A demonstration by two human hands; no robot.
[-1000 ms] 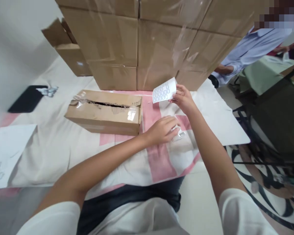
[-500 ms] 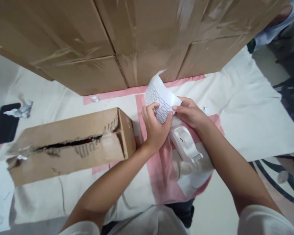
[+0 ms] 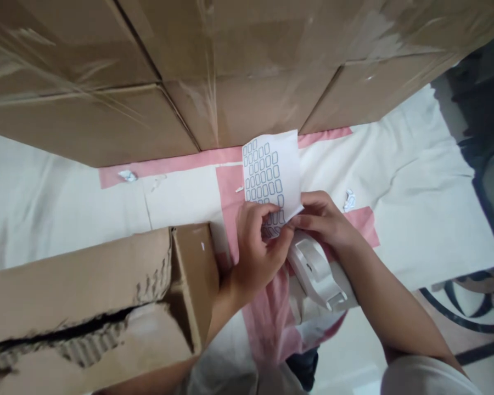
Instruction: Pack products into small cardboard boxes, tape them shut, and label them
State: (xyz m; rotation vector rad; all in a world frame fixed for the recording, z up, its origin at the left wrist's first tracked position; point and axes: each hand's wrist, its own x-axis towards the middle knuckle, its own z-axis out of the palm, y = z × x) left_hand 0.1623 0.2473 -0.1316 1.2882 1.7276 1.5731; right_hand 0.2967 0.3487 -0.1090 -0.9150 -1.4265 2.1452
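Observation:
A white paper sheet with rows of small outlined rounded rectangles stands tilted in front of me, its upper end near the stacked cartons. My left hand grips its lower part, index finger curled over the outlines and thumb near the bottom edge. At the lower right corner, my right hand pinches the sheet between thumb and fingers. Just below both hands lies a white tape dispenser on the cloth. The fingers behind the paper are hidden.
Stacked brown cartons wall off the far side. A torn-open cardboard box lies at left, beside my left forearm. Crumpled paper scraps and another crumpled scrap rest on the white and pink cloth.
The paper sheet has turned flatter toward me and shows more of its outlines. My hands sit slightly lower in view. The view has shifted, bringing the torn box larger and nearer.

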